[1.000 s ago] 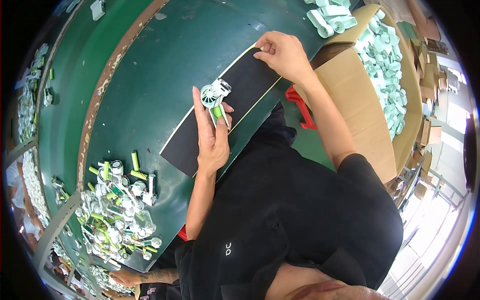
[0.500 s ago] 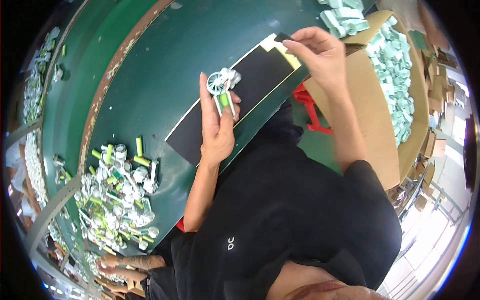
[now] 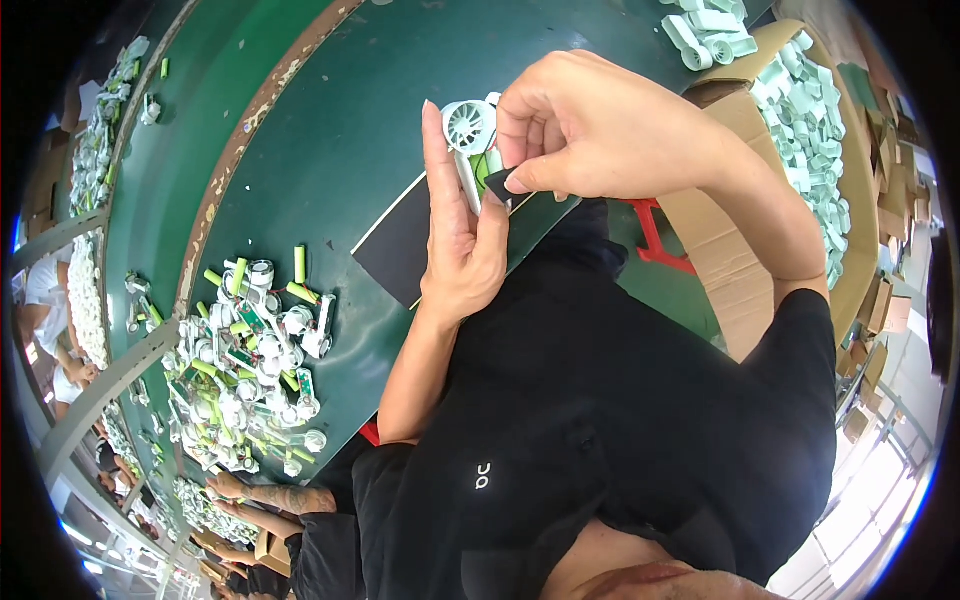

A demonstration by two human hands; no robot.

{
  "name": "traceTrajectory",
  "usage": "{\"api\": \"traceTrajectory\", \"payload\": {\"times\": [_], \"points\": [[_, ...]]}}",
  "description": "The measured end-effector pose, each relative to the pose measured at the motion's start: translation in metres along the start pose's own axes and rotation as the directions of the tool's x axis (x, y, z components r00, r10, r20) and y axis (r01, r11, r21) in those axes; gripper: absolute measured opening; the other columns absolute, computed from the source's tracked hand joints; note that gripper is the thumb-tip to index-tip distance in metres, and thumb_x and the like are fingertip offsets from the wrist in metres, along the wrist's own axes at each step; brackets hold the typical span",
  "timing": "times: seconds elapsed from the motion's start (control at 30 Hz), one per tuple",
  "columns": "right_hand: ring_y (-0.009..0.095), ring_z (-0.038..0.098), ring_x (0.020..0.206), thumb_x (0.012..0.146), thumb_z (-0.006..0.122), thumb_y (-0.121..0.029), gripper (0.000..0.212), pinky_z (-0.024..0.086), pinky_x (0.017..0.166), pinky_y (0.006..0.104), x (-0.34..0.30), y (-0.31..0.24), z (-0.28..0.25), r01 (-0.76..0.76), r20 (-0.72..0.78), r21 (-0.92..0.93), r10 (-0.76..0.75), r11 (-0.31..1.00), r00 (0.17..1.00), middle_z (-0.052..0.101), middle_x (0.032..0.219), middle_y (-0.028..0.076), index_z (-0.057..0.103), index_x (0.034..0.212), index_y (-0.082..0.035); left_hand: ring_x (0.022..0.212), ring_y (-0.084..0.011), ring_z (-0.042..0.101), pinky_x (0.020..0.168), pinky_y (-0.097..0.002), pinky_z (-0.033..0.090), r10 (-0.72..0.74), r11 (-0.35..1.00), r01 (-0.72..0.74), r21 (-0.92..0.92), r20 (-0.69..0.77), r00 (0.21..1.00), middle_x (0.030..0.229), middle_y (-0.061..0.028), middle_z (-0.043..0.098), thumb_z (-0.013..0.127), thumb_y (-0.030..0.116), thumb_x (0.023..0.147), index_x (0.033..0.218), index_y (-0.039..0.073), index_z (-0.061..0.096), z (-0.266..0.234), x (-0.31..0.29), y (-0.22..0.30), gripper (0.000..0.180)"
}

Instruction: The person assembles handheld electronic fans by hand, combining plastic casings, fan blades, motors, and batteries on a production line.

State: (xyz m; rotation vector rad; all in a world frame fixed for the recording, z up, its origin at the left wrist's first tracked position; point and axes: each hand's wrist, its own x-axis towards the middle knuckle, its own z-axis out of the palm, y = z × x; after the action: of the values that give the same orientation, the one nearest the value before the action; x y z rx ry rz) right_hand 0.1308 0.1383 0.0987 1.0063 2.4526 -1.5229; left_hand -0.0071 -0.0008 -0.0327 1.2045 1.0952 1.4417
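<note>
In my left hand lies a pale green handheld fan, its round grille up and its handle half open. A bright green battery shows inside that handle, with thin wires near it. My thumb presses the handle's lower end. Between thumb and fingertips, my right hand pinches a small black pad right at the handle, partly covering it. Whether the pad touches the battery I cannot tell. Beneath both hands is a black sheet on the bench, its far part hidden by my right hand.
To the left, a heap of fan parts with green batteries covers the green bench. Pale green housings lie at the far right, beside a cardboard box full of more. A red stool stands below the bench edge. Co-workers' arms show lower left.
My right hand has come from the far end of the sheet to the fan, bringing the black pad. My left hand still holds the fan, now turned slightly.
</note>
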Motion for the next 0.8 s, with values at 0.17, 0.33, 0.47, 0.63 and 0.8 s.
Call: {"api": "traceTrajectory", "payload": {"times": [0.17,0.33,0.47,0.63,0.8], "points": [[0.022,0.072,0.069,0.082,0.075,-0.003,0.014,0.056,0.065,0.0334,0.004,0.0,0.006,0.107,-0.052,-0.156,-0.116,0.982,0.992,0.071,0.073,0.017,0.068,0.084,0.008,0.124,-0.015,0.05,0.099,-0.0267,0.044,0.016,1.0,-0.017,0.02,0.014,1.0,0.161,-0.015,0.034,0.043,-0.005,0.103,0.167,0.012,-0.009,-0.002,-0.003,0.002,0.085],[0.033,0.069,0.097,0.077,0.067,-0.005,0.008,0.055,0.081,0.0437,0.003,-0.013,0.002,0.005,-0.008,-0.178,-0.007,0.984,1.0,0.071,0.081,0.017,0.069,0.079,0.002,0.119,-0.0138,0.05,0.096,-0.0278,0.047,-0.033,0.998,0.034,-0.048,0.009,0.999,0.166,-0.0144,0.022,0.041,-0.007,0.101,0.167,0.014,-0.01,-0.005,-0.005,0.01,0.087],[0.028,0.07,0.078,0.082,0.072,-0.003,0.011,0.055,0.073,0.0399,0.0,-0.007,0.01,0.188,-0.08,-0.25,-0.214,0.95,0.974,0.069,0.076,0.018,0.066,0.081,0.006,0.121,-0.0138,0.05,0.098,-0.0287,0.048,-0.052,0.995,0.056,-0.083,0.05,0.997,0.167,-0.0145,0.019,0.04,-0.009,0.099,0.167,0.015,-0.012,-0.004,-0.002,0.013,0.089],[0.033,0.066,0.089,0.082,0.068,-0.004,0.008,0.053,0.082,0.0449,0.014,-0.021,0.009,0.074,0.077,-0.417,-0.046,0.906,0.996,0.067,0.08,0.017,0.065,0.078,0.002,0.15,-0.0275,0.032,0.12,-0.0374,0.031,-0.081,0.988,0.086,-0.125,0.043,0.996,0.168,-0.0211,0.017,0.034,-0.014,0.091,0.163,0.003,-0.019,0.003,-0.002,0.017,0.091],[0.033,0.065,0.092,0.081,0.066,-0.004,0.005,0.052,0.084,0.0449,0.018,-0.021,0.009,0.026,0.09,-0.426,0.013,0.904,0.996,0.067,0.079,0.016,0.065,0.079,0.001,0.101,-0.0093,0.05,0.088,-0.0246,0.047,-0.051,0.998,0.052,-0.035,0.015,0.999,0.161,-0.0092,0.029,0.045,-0.003,0.105,0.167,0.015,-0.013,0.0,-0.003,0.004,0.087]]}}
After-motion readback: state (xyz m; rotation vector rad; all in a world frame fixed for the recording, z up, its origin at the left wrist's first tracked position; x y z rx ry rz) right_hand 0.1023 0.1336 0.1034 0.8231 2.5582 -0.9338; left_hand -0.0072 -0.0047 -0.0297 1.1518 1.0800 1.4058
